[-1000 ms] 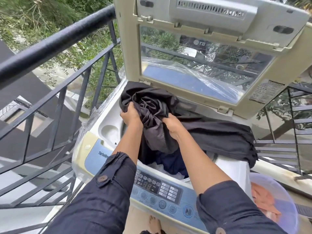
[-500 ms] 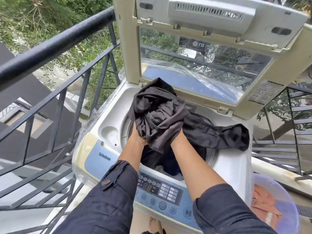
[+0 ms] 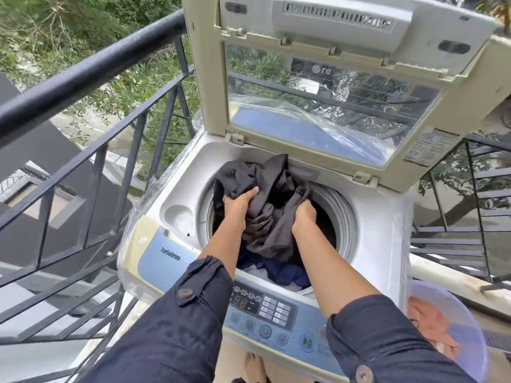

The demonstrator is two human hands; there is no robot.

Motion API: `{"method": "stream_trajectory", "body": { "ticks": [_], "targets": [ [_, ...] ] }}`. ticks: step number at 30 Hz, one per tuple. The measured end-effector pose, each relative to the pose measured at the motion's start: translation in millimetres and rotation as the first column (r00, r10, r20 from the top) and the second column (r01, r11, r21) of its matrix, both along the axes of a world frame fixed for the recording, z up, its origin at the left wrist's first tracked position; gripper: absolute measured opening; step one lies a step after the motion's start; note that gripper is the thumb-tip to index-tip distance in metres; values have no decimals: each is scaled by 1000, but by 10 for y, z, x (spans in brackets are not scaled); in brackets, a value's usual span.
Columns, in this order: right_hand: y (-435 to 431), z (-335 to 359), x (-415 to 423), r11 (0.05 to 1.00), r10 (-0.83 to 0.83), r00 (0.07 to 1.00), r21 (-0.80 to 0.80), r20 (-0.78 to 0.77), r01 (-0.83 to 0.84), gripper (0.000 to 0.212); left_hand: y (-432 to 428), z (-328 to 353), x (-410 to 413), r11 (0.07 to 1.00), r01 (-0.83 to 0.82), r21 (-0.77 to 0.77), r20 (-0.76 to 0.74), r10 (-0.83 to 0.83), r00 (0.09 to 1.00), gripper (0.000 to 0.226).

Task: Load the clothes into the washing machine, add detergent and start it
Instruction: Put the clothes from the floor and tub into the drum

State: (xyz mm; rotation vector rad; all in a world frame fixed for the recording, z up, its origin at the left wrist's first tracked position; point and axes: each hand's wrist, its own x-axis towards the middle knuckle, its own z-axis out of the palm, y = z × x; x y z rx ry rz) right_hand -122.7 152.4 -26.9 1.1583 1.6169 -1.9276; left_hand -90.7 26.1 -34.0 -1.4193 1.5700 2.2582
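Stuffing a dark grey garment (image 3: 276,186) into the drum (image 3: 344,217) of a top-loading washing machine (image 3: 384,225) out on a balcony, lid (image 3: 210,78) propped up at the back. Both hands are on it. The left hand (image 3: 240,201) has its fingers curled round a fold near the top of the bundle. The right hand (image 3: 303,217) grips a bunch on the other side, fingertips buried in the fabric. The garment sits mostly inside the opening, piled high, with one peak poking up past the back rim and touching the deck under the lid hinge. Below it there's blue clothing (image 3: 284,272) and something white in the drum.

My take on doing this bit right: push down and toward the middle, not just straight down, so that back flap drops inside the rim and doesn't get caught when the lid shuts. Loosen the wad a little too, since a tight ball probably won't wash evenly.

Not done loading, I reckon, since an orange cloth (image 3: 431,324) lies in the plastic basin (image 3: 470,313) at the right. Detergent and the start button (image 3: 306,341) on the control panel (image 3: 265,308) come after.
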Motion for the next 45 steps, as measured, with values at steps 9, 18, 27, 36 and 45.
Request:
{"method": "stream_trajectory", "body": {
  "ticks": [9,18,27,36,45],
  "targets": [
    [178,33,145,994,106,994,5,37,-106,53,256,33,5,997,35,-70,-60,-39,997,75],
    [563,172,218,960,272,956,-43,-111,-278,45,844,265,11,988,15,-155,-80,-27,996,35],
    [1449,442,323,956,244,943,-107,-228,-273,33,1760,403,24,986,-89,-142,-223,56,973,15],
    [3154,552,414,996,48,908,-45,-417,-74,16,3529,459,211,936,-53,-347,-405,-99,909,19],
    [4941,-250,632,972,75,939,235,-336,6,19,5110,-351,330,852,316,-417,-270,-448,852,13]
  ]
}}
